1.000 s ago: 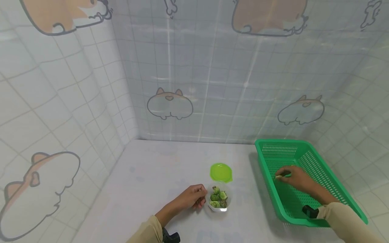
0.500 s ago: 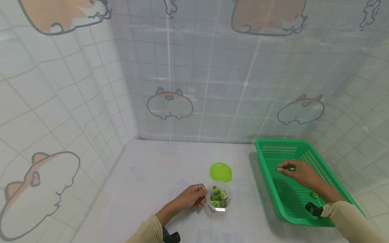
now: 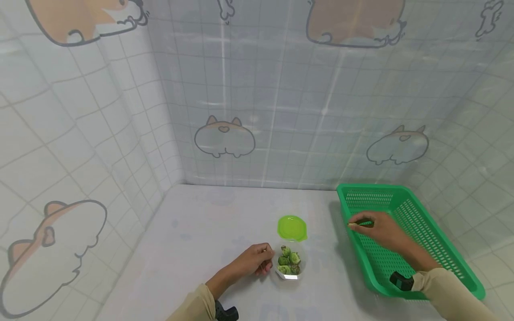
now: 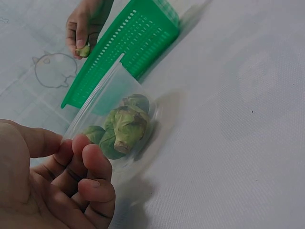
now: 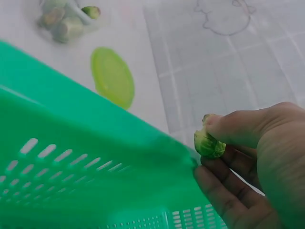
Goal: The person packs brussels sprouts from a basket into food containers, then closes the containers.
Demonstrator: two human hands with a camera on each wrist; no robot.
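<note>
My left hand pinches the rim of a clear plastic container between thumb and index finger, the other fingers curled beneath. Several Brussels sprouts lie in this container. Over the left wall of a green perforated basket, my right hand holds a Brussels sprout between thumb and fingers. In the head view the fingers mostly cover that sprout. Just behind the container a lime-green lid lies flat on the table.
Pale, printed sheeting rises behind and at both sides of the white table. The basket stands along the right side, its wall higher than the container. My right forearm crosses above it and hides part of its floor.
My right hand has moved left from inside the basket to above its left wall, carrying the sprout. The left hand and the container have stayed in place.
</note>
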